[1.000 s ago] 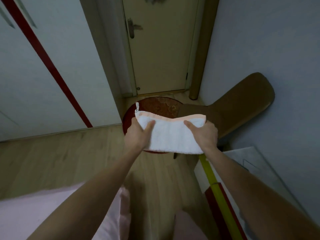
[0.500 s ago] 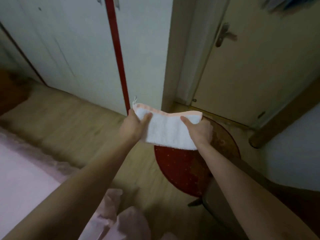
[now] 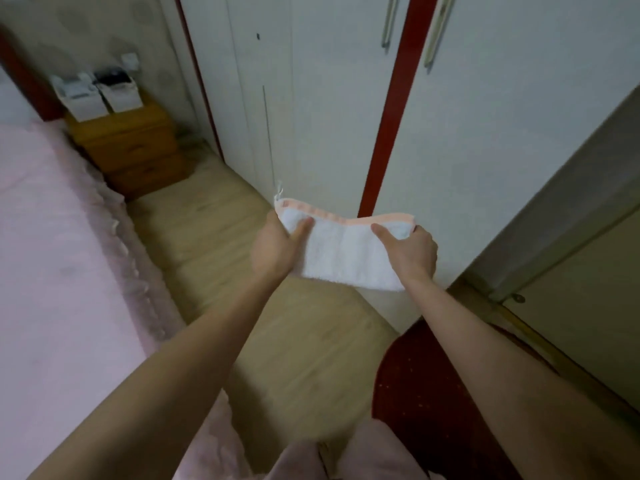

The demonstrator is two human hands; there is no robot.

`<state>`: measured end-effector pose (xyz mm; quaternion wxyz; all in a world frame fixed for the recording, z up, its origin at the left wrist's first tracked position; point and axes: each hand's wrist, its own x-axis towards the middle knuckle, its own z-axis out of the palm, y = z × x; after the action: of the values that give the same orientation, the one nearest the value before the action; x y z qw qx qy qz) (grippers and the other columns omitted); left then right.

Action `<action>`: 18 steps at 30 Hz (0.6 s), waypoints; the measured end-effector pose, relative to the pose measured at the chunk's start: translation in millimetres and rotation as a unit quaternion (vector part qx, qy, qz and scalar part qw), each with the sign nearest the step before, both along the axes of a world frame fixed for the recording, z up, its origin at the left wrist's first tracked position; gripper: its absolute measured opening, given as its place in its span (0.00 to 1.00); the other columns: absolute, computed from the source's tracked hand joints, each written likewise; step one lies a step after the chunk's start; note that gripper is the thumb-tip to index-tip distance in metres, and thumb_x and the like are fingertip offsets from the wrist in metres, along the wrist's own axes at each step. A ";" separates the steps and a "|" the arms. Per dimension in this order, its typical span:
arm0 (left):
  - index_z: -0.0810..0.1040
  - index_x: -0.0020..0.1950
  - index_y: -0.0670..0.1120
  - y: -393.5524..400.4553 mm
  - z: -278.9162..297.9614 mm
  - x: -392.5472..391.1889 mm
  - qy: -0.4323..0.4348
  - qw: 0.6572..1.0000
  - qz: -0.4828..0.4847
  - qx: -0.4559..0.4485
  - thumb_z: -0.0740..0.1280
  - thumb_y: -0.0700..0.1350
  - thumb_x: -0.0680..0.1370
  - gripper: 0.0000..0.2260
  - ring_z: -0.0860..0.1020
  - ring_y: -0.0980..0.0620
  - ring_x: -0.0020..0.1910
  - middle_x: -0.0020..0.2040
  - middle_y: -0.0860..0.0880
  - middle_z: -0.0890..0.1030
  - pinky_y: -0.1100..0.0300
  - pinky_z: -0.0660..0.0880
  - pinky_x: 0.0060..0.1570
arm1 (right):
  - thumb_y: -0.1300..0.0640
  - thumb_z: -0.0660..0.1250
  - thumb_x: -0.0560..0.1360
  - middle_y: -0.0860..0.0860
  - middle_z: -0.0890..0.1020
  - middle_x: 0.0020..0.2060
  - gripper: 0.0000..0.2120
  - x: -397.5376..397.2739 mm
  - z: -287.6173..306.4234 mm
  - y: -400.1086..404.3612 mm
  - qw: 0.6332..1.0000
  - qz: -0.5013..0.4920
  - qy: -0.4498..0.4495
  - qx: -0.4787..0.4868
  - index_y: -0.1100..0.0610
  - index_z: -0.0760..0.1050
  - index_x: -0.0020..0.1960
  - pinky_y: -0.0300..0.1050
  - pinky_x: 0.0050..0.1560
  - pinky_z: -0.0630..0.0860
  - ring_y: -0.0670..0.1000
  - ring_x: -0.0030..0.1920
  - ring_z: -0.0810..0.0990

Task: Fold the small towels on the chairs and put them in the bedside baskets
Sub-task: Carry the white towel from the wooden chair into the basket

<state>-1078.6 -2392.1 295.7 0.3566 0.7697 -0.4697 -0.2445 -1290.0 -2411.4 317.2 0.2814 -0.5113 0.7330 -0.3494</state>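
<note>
A single head-worn camera looks forward and down, close over both forearms. It faces the wardrobe (image 3: pixel 311 98) ahead, with the bed (image 3: pixel 52 254) at left and the bedside cabinet (image 3: pixel 131 147) far left.

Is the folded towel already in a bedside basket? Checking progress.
No, both hands, left hand and right hand, hold the towel in the air, apart from the baskets.

Dim, even indoor light with a greenish cast and no glare. Motion blur softens everything. Straight lines bow toward the edges.
</note>
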 end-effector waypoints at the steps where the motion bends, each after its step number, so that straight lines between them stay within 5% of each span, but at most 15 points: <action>1: 0.72 0.63 0.47 -16.0 -1.2 15.9 0.002 1.000 0.015 0.002 0.61 0.69 0.73 0.30 0.80 0.47 0.49 0.53 0.49 0.80 0.50 0.78 0.50 | 0.36 0.72 0.68 0.54 0.81 0.56 0.32 15.4 0.8 -22.5 1.000 0.017 0.002 0.001 0.59 0.76 0.60 0.47 0.51 0.76 0.56 0.55 0.79; 11: 0.65 0.69 0.49 -183.8 -3.3 198.1 0.034 0.982 0.185 -0.012 0.63 0.65 0.75 0.29 0.79 0.47 0.55 0.62 0.49 0.76 0.45 0.78 0.54 | 0.36 0.73 0.67 0.54 0.81 0.55 0.31 225.7 -12.3 -268.9 0.980 0.194 -0.034 0.017 0.59 0.76 0.58 0.47 0.50 0.75 0.57 0.55 0.79; 18: 0.68 0.69 0.50 -266.8 15.7 339.2 0.028 0.943 0.330 -0.029 0.62 0.68 0.72 0.32 0.78 0.48 0.58 0.62 0.51 0.78 0.52 0.75 0.56 | 0.37 0.71 0.71 0.54 0.80 0.59 0.30 401.9 6.1 -397.3 0.940 0.338 -0.043 0.018 0.58 0.74 0.63 0.39 0.44 0.70 0.55 0.57 0.78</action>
<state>-739.3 -2658.9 311.5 0.4526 0.8636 -0.1865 -0.1207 -888.0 -2808.7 323.4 0.4235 -0.7085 0.5100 -0.2421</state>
